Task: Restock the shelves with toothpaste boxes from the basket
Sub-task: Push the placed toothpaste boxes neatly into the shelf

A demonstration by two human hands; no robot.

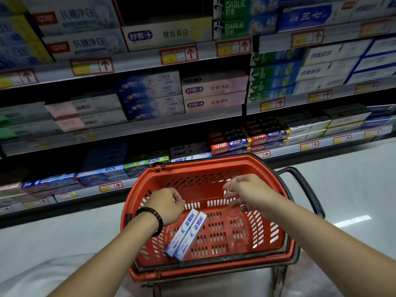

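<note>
Toothpaste boxes (186, 234), two, white-and-blue cardboard, lie at 8 o'clock in red slotted plastic basket (214, 168). Left hand (166, 205) curls at their upper ends; hold cannot be told. Right hand (246, 192) spread, empty. Green DARLIE boxes (233, 18) at 12 o'clock.

Our bare forearms reach in from the bottom corners of the frame toward its centre. Our left hand (169, 205), left of centre, is palm down with fingers curled under; whether they grip, we cannot tell. Our right hand (244, 194), right of centre, hangs with fingers spread and loose.
</note>
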